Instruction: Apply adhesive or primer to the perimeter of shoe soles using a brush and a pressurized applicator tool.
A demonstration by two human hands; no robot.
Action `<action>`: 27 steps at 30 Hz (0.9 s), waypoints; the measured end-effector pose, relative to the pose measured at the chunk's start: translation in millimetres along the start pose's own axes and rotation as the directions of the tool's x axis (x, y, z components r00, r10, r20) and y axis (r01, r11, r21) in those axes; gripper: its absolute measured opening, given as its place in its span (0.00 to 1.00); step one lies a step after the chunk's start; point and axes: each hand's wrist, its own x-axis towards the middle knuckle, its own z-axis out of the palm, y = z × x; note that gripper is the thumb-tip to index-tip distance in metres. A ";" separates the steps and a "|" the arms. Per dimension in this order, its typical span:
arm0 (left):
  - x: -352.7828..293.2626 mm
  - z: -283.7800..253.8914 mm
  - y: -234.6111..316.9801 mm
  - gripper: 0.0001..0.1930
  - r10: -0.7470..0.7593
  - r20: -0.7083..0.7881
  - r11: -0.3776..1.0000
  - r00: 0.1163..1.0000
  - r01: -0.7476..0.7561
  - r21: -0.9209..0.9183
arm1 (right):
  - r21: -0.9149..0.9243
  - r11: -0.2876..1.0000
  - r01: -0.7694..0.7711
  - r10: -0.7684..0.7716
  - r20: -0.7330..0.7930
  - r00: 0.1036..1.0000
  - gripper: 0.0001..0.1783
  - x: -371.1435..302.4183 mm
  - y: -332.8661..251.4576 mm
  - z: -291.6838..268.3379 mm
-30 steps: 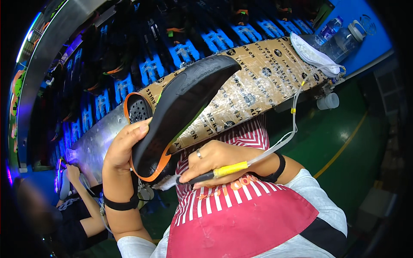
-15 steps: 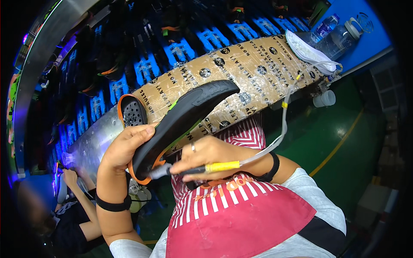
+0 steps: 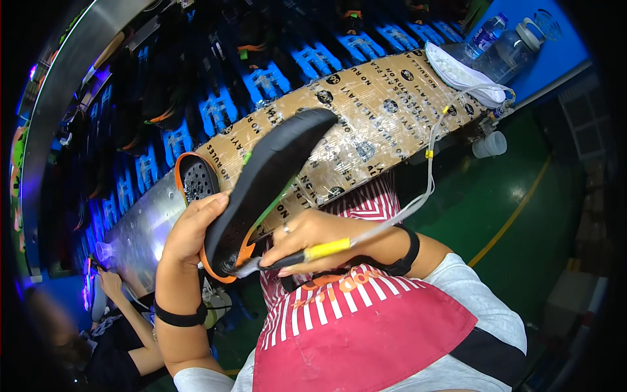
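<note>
My left hand [image 3: 192, 228] grips a black shoe [image 3: 264, 176] with orange and green along its edge. The shoe is held tilted over the near edge of the work surface, its long dark side up and its far end pointing up and to the right. In my right hand [image 3: 307, 238] is a tube-fed brush with a black handle, yellow tape [image 3: 328, 249] and pale bristles [image 3: 247, 268]. The bristles touch or nearly touch the shoe's near, orange-edged end. Just beyond my left hand lies another orange-rimmed black shoe piece [image 3: 198, 179] with holes.
Printed brown cardboard [image 3: 366, 117] covers the bench. A clear tube [image 3: 428, 176] runs from the brush to the right end, near a white pad [image 3: 450, 72] and bottles [image 3: 486, 36]. Blue holders [image 3: 264, 81] line the far side. Another person's hand [image 3: 111, 284] works at the lower left.
The held shoe has turned a little, its far end shifting left and up in the picture. The brush has moved slightly down along the shoe's near end. Both hands keep their grips.
</note>
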 end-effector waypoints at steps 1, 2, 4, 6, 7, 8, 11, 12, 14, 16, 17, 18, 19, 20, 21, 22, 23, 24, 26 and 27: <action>2.1 -2.2 -6.0 0.19 0.012 -0.065 0.997 0.998 -0.018 -0.079 | 0.051 0.994 -0.097 0.095 0.031 0.995 0.13 -1.9 -4.7 -10.8; 4.5 -5.4 -14.4 0.19 -0.015 -0.141 0.971 0.990 -0.019 -0.238 | 0.080 0.984 -0.160 0.162 -0.022 0.987 0.13 -4.8 -7.6 -19.7; 11.7 -10.2 -24.5 0.19 0.048 -0.188 0.929 0.981 -0.113 -0.353 | 0.145 0.953 -0.268 0.294 -0.207 0.933 0.13 -8.9 -11.4 -33.2; 17.2 -9.0 -32.2 0.22 0.207 -0.254 0.822 0.945 -0.308 -0.479 | 0.261 0.917 -0.302 0.384 -0.368 0.847 0.14 -12.1 -15.3 -42.7; 16.1 -3.7 -33.6 0.22 0.209 -0.251 0.823 0.945 -0.309 -0.477 | 0.351 0.878 -0.326 0.456 -0.409 0.790 0.14 -11.5 -21.2 -46.6; 14.6 9.6 -31.2 0.22 0.354 -0.309 0.740 0.883 -0.466 -0.485 | 0.226 0.938 -0.261 0.341 -0.484 0.806 0.14 -13.7 -18.9 -48.8; 10.3 1.6 -40.8 0.23 0.623 -0.109 0.492 0.774 -0.496 -0.715 | 0.234 0.934 -0.270 0.355 -0.523 0.775 0.15 -14.3 -27.3 -52.6; 9.9 1.3 -41.6 0.25 0.607 -0.011 0.535 0.794 -0.420 -0.733 | 0.278 0.916 -0.290 0.397 -0.515 0.760 0.15 -14.9 -29.1 -52.5; 11.4 -3.5 -49.8 0.30 0.498 0.020 0.543 0.867 -0.294 -0.786 | 0.277 0.923 -0.267 0.379 -0.530 0.759 0.15 -16.7 -27.0 -50.8; 14.1 -5.4 -61.4 0.31 0.422 -0.034 0.524 0.906 -0.274 -0.806 | 0.275 0.924 -0.264 0.376 -0.538 0.755 0.15 -18.4 -27.4 -51.7; 13.8 -2.8 -63.7 0.33 0.326 -0.106 0.568 0.939 -0.284 -0.772 | 0.273 0.926 -0.261 0.373 -0.544 0.752 0.15 -18.4 -26.3 -51.2; 11.7 2.4 -63.5 0.33 0.327 -0.099 0.573 0.940 -0.281 -0.770 | 0.278 0.932 -0.233 0.358 -0.594 0.721 0.15 -17.7 -24.7 -49.9; 8.1 10.2 -61.4 0.35 0.369 -0.034 0.585 0.929 -0.261 -0.768 | 0.281 0.938 -0.205 0.342 -0.641 0.687 0.15 -17.0 -23.5 -49.1; 5.4 17.6 -60.6 0.36 0.410 0.029 0.596 0.912 -0.244 -0.765 | 0.294 0.932 -0.212 0.358 -0.654 0.666 0.17 -15.7 -24.3 -50.2; 3.9 22.7 -62.2 0.36 0.412 0.034 0.600 0.911 -0.243 -0.762 | 0.291 0.934 -0.209 0.353 -0.658 0.665 0.17 -15.7 -24.6 -51.2; 2.4 27.4 -63.9 0.39 0.301 -0.004 0.565 0.954 -0.182 -0.805 | 0.381 0.903 -0.198 0.412 -0.640 0.649 0.17 -15.7 -24.9 -52.1; 3.1 33.0 -65.5 0.41 0.183 -0.032 0.521 0.983 -0.124 -0.845 | 0.468 0.864 -0.186 0.470 -0.617 0.632 0.17 -16.6 -24.6 -52.5; 2.6 42.2 -61.9 0.39 0.137 -0.027 0.545 0.990 -0.098 -0.832 | 0.475 0.863 -0.172 0.466 -0.617 0.635 0.17 -16.0 -24.1 -52.2; 7.0 44.0 -63.0 0.37 0.129 -0.044 0.523 0.991 -0.106 -0.846 | 0.482 0.863 -0.149 0.454 -0.613 0.647 0.17 -14.5 -21.3 -50.8; 8.5 45.6 -62.5 0.35 0.119 -0.065 0.496 0.991 -0.116 -0.860 | 0.493 0.860 -0.129 0.445 -0.604 0.661 0.16 -12.2 -21.5 -50.1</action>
